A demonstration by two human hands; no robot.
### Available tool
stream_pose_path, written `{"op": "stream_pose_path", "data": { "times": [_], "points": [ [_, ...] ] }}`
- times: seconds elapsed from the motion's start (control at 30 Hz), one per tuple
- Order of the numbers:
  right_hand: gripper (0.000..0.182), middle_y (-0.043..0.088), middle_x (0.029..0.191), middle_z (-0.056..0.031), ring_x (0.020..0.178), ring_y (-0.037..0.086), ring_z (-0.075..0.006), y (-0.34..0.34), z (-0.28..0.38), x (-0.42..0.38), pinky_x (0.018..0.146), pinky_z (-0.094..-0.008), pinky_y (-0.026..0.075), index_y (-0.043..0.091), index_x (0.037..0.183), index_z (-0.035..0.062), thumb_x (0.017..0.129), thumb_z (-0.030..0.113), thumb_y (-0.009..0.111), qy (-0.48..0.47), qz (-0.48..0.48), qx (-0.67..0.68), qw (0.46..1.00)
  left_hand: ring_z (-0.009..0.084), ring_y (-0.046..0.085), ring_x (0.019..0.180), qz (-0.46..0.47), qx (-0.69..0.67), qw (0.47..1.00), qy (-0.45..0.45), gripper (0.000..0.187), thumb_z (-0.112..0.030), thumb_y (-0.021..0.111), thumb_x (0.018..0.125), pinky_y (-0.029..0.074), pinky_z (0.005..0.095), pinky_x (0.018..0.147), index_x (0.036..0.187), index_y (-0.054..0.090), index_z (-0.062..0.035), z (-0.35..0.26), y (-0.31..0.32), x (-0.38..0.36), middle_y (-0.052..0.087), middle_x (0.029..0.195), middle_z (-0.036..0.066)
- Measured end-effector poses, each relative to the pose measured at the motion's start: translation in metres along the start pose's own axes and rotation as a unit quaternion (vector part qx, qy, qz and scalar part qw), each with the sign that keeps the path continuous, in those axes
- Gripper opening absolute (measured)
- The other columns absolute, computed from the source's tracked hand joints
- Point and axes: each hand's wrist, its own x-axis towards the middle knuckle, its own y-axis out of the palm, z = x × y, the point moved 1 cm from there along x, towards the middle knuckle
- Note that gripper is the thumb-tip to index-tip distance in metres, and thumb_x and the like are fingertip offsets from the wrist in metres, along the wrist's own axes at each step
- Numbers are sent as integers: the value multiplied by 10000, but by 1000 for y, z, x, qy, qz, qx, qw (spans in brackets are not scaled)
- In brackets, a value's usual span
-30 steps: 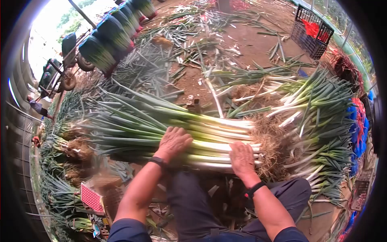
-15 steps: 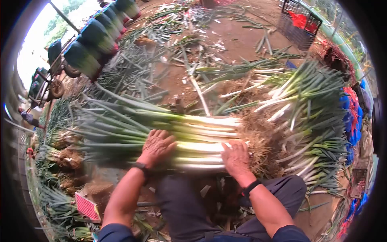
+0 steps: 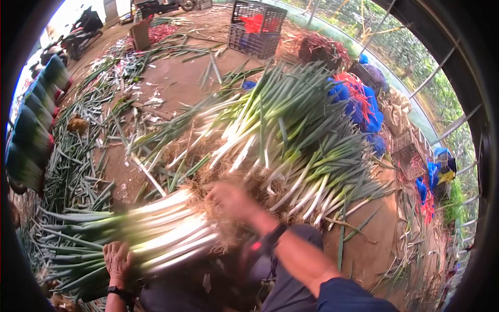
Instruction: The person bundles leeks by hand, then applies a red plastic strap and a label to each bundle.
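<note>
A layer of long green onions (image 3: 174,229) lies in front of me, leaves to the left and roots to the right. My left hand (image 3: 118,260) rests on the near edge of these stalks where white turns to green, fingers laid over them. Over the root ends is my right hand (image 3: 236,205), smeared by motion, so its fingers and anything in them cannot be made out. A larger heap of green onions (image 3: 296,130) spreads beyond and to the right, its roots towards me. Both wrists wear dark bands.
A black plastic crate (image 3: 254,44) with red material stands at the back. Blue and red netting (image 3: 364,104) lies beyond the heap on the right. Loose leaves (image 3: 73,151) litter the left side. Packed bundles (image 3: 34,119) stand at far left, and scooters (image 3: 83,28) are behind.
My view has turned to the right, so the layer of onions now sits lower left. My right hand has moved from the white stalks onto the roots; my left stays on the stalks.
</note>
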Motion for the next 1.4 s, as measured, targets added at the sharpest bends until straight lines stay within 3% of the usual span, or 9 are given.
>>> {"op": "stream_pose_path", "data": {
  "times": [0.17,0.3,0.57,0.67,0.8,0.9,1.07,1.17,1.4],
  "points": [
    [417,726,1103,-116,881,713,-176,-240,33,-11,756,-299,598,604,1396,69,1095,356,576,154,-270,-51,949,345,554,1035,28,10,999,-12,375,-424,572,909,396,501,993,1047,697,-99,3,4,3,614,1029,130],
    [372,712,1009,-95,760,701,-157,-362,-2,-25,652,-307,601,622,1296,42,1085,347,593,136,-332,-53,932,352,547,1045,24,2,1000,-16,360,-363,609,817,392,519,1010,1032,697,-87,1,1,5,615,1018,135],
    [332,740,970,-144,865,752,-284,-230,-136,96,745,-380,636,677,1198,-15,996,248,689,282,-144,36,948,347,563,1007,28,-15,999,-35,418,-457,608,837,390,524,1007,1025,701,-96,0,-2,7,615,1007,122],
    [377,671,1311,-209,1214,628,-389,-178,-139,141,1083,-474,483,652,1312,19,948,85,580,57,-219,-469,854,344,562,1011,33,-11,999,-35,430,-477,603,842,388,524,1010,1029,701,-103,1,-1,7,614,1002,118],
    [455,621,1417,-192,1353,536,-390,-163,-140,200,1168,-486,402,607,1412,71,964,124,546,-67,-140,-533,832,344,563,1011,45,-14,998,-42,459,-515,594,843,387,524,1019,1043,704,-117,1,-3,10,612,1003,116],
    [526,583,1519,-137,1420,488,-365,-128,-111,229,1203,-538,315,556,1517,187,1015,343,548,69,60,-610,787,351,564,1017,53,-22,997,-52,461,-526,591,836,385,532,1030,1045,703,-131,2,-6,11,610,1008,119],
    [500,692,1181,-107,1234,582,-283,-137,-151,206,1216,-541,251,638,1436,224,1000,463,580,-84,-21,-651,754,354,567,1027,42,-26,998,-46,462,-542,593,830,382,542,1048,1028,694,-137,2,-2,11,603,1009,117],
    [488,700,1148,-105,1206,592,-284,-141,-113,170,1212,-543,254,683,1373,220,957,471,635,41,7,-645,763,355,568,1026,41,-28,998,-42,470,-551,588,839,381,544,1050,1026,693,-133,2,-2,10,599,1006,116],
    [899,353,1622,-237,1534,292,-435,-135,-178,140,1292,-530,199,357,1633,147,792,97,668,20,-292,-577,762,352,564,1008,31,-17,999,-31,472,-552,583,852,385,537,1029,1008,688,-119,3,0,9,591,992,115]
  ]
}}
